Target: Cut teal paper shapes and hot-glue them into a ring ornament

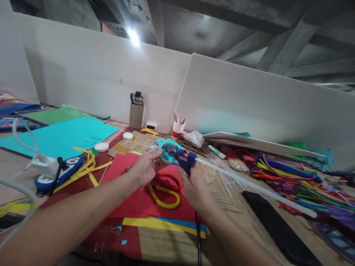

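My right hand is closed round the handle of a blue hot glue gun, with a long white glue stick sticking out of its back. The gun's nozzle points left, close to a light-blue paper piece that looks curled into a ring. My left hand pinches that piece at its edge. Below both hands lie red paper sheets and a pair of scissors with red and yellow handles. A black cord hangs down from the gun.
To the left are cyan card, yellow strips and a blue power strip. A bottle and a paper cup stand at the back. On the right lie a black phone-like slab and coloured pipe cleaners.
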Motion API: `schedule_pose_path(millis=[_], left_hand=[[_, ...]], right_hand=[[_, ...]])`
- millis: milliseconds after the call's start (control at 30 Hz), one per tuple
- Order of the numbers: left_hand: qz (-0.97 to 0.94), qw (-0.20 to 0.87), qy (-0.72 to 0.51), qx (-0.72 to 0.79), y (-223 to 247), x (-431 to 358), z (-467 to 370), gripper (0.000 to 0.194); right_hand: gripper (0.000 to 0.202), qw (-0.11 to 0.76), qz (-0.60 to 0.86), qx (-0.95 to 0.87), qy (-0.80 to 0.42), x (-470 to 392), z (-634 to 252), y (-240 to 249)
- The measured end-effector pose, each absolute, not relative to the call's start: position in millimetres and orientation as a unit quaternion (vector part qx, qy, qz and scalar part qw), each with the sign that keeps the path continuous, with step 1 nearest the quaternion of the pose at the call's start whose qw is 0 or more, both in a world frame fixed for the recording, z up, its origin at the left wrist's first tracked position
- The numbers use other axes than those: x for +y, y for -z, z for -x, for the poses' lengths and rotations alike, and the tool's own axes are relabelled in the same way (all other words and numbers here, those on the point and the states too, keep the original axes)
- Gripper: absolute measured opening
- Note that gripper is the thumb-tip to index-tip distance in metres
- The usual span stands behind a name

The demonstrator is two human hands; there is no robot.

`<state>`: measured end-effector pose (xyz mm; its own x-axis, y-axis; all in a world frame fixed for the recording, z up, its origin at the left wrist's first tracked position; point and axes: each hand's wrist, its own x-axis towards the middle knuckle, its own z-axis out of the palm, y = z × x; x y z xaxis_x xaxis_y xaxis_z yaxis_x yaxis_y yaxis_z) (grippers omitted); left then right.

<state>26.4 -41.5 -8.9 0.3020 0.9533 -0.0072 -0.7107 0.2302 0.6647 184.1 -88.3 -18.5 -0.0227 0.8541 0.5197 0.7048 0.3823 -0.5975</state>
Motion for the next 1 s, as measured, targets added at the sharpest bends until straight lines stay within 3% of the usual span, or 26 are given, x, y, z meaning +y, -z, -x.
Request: schedule_pose_path(millis=[467, 1000], left_hand=[[-0.3, 0.746, -0.561, 0.196, 11.1, -40.9, -28.0, 0.02], [-0.315, 0.74, -0.553, 0.216, 11.8, -39.2, -26.5, 0.015]], right_hand=[[0.034, 0.469, 0.547, -0.689, -0.072, -87.5, -186.0, 15.9], [0.035, 0.432, 0.535, -0.719, -0.1, -91.0, -183.7, 17.7]])
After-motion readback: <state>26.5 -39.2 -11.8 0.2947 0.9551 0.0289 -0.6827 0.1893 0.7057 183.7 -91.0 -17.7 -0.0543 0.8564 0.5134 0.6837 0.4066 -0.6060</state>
